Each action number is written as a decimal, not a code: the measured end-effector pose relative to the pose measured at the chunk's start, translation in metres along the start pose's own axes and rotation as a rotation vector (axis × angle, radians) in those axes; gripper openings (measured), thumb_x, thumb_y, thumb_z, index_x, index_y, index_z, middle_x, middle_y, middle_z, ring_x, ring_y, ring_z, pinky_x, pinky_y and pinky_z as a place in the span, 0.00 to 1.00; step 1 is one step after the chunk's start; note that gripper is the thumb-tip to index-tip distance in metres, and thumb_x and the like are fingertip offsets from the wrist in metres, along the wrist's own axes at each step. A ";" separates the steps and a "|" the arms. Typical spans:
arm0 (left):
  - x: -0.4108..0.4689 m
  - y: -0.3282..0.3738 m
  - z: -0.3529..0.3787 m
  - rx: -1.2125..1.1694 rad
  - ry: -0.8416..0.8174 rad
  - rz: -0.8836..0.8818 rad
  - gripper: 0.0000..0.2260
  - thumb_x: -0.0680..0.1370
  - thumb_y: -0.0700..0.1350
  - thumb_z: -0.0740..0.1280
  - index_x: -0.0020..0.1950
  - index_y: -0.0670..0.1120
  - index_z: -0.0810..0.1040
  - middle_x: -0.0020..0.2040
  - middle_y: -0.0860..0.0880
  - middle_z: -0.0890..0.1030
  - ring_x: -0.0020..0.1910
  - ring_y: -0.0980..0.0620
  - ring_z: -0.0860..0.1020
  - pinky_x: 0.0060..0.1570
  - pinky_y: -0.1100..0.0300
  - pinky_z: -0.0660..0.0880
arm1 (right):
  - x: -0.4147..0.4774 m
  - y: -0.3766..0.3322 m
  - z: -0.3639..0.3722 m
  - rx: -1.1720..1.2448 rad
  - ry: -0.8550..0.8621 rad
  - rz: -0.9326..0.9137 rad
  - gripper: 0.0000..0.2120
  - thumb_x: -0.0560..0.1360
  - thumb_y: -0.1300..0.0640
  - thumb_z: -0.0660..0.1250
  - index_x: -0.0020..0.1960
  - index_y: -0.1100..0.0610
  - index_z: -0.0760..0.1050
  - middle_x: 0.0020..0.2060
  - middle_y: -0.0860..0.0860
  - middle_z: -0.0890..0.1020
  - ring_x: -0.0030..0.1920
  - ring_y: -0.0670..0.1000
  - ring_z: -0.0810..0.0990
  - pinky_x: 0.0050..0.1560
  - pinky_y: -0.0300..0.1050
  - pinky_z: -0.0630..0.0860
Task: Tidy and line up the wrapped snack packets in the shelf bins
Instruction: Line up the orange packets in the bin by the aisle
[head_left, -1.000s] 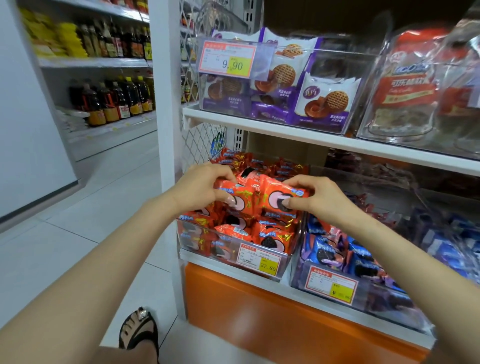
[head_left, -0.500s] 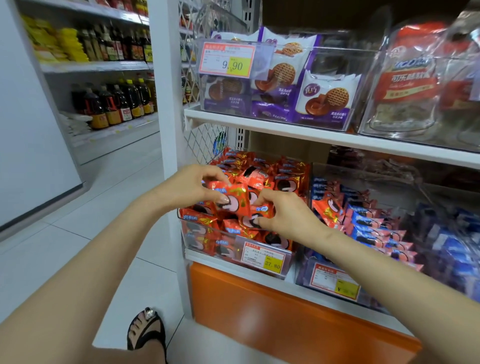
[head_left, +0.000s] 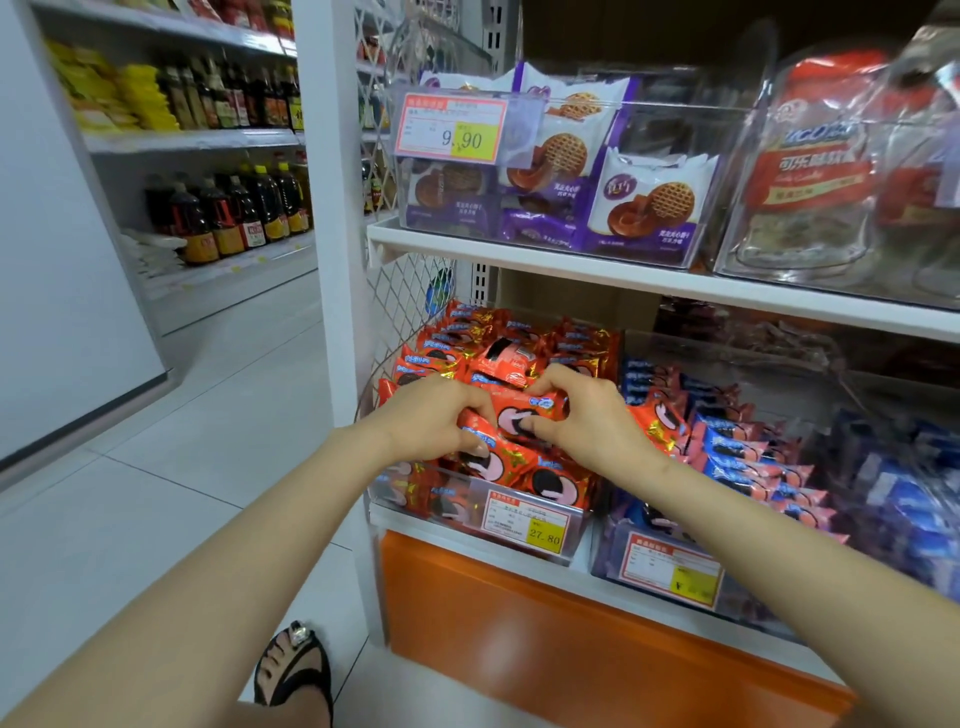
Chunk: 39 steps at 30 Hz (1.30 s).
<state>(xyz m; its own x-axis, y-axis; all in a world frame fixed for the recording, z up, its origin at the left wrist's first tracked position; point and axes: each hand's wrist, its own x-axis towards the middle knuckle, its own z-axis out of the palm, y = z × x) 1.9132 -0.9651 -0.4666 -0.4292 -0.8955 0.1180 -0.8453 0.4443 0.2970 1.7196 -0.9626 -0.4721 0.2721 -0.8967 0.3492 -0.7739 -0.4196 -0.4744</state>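
gripping with both hands. the right hand (head_left: 589, 421) pinches one end of a red foil-wrapped snack packet (head_left: 522, 413), thumb in front and fingers over the top. the left hand (head_left: 436, 415) has its fingers curled round the other end. it may also be catching the packet underneath, cannot tell. the packet lies between the two hands, on top of the front row in the clear plastic shelf bin (head_left: 415, 499) just below the wrists. more red packets stand in rows beyond the fingertips. blue-wrapped packets (head_left: 737, 447) fill the next bin, to the outside of the right hand.

handling, judged: light. the foil is likely slick and crinkly, so a loose pinch may slide. the biscuit inside is probably brittle. hold by the crimped end seams or flat edges, not by squeezing the middle. set it down upright, face forward.
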 end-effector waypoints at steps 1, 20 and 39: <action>0.000 0.000 0.001 -0.001 0.015 0.003 0.13 0.70 0.52 0.73 0.54 0.53 0.79 0.46 0.53 0.79 0.43 0.54 0.73 0.42 0.58 0.70 | 0.001 0.001 -0.004 0.040 0.022 0.024 0.11 0.70 0.52 0.74 0.49 0.52 0.75 0.40 0.48 0.78 0.35 0.48 0.71 0.36 0.43 0.64; 0.003 -0.003 0.011 0.288 -0.109 0.102 0.08 0.73 0.47 0.70 0.50 0.50 0.75 0.49 0.55 0.78 0.52 0.53 0.72 0.51 0.59 0.60 | -0.012 0.011 -0.035 0.247 0.007 0.072 0.11 0.70 0.55 0.74 0.50 0.50 0.77 0.44 0.46 0.81 0.41 0.53 0.79 0.41 0.40 0.74; 0.008 -0.002 0.011 0.412 -0.126 0.138 0.10 0.74 0.53 0.69 0.53 0.54 0.77 0.52 0.55 0.79 0.56 0.54 0.70 0.48 0.57 0.56 | -0.018 0.003 -0.041 -0.313 -0.417 -0.109 0.16 0.68 0.51 0.74 0.54 0.48 0.76 0.45 0.50 0.81 0.48 0.52 0.77 0.50 0.42 0.63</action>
<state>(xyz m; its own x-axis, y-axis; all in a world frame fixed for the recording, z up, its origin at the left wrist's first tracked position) 1.9083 -0.9725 -0.4766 -0.5602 -0.8283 0.0063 -0.8229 0.5556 -0.1187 1.6887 -0.9422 -0.4466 0.5153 -0.8570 0.0014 -0.8448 -0.5082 -0.1676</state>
